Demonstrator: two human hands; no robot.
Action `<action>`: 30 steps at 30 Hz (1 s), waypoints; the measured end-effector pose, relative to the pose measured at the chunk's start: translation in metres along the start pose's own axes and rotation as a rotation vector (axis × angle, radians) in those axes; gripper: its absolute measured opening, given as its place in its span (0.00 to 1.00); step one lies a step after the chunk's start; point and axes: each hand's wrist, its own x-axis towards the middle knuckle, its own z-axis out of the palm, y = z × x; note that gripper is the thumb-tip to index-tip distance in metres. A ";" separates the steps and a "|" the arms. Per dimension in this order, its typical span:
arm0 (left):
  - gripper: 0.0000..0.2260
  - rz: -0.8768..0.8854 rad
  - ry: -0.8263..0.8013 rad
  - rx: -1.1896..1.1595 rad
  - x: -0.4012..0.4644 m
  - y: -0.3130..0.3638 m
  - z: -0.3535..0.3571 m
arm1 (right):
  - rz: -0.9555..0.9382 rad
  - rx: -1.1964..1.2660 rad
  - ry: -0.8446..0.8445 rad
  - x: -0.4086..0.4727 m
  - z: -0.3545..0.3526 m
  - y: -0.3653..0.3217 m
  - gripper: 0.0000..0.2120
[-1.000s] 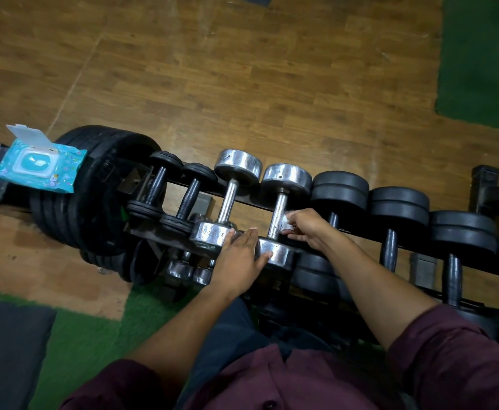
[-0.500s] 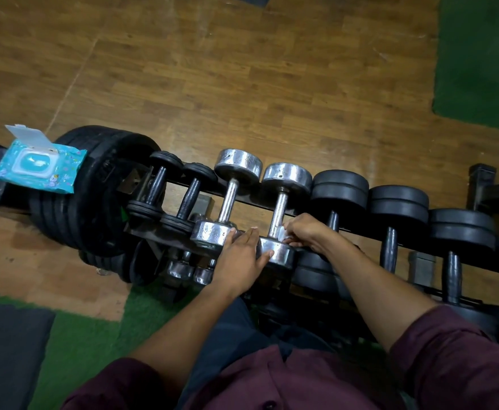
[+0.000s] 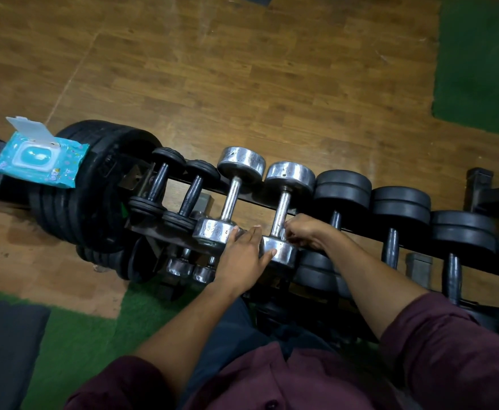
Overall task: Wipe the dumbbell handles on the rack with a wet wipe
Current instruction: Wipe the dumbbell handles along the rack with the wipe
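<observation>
The light was dim and warm. Glare showed on the chrome dumbbell heads point(image 3: 289, 176). The edges were bent by the wide lens and dark at the bottom.

A dark metal rack point(image 3: 251, 199) carries black dumbbells point(image 3: 338, 199) and two chrome dumbbells point(image 3: 283, 208) side by side

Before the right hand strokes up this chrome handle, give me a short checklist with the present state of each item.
1. Right hand at the near end of the second chrome dumbbell's handle: ok.
2. Wet wipe held in its fingers: ok, a pale scrap shows.
3. Left hand steadies the near chrome heads: ok, flat across them.
4. Handle above the hand free of obstruction: ok.
5. Wipe still moist: cannot tell.
6. Wipe pack in reach, lid open: ok.
</observation>
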 end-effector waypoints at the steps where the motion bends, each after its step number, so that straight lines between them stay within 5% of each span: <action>1: 0.30 0.002 0.001 0.001 0.000 0.000 0.000 | -0.011 -0.053 0.006 0.000 -0.002 -0.003 0.14; 8: 0.31 0.006 0.033 0.002 -0.002 0.000 0.001 | -0.170 -0.707 0.067 -0.009 -0.020 -0.039 0.10; 18: 0.32 0.019 0.024 0.042 -0.002 -0.002 0.003 | -0.559 -1.056 0.413 -0.002 -0.013 -0.047 0.09; 30: 0.32 0.028 0.047 0.007 -0.003 -0.004 0.003 | -0.478 -1.371 0.407 -0.004 0.000 -0.072 0.12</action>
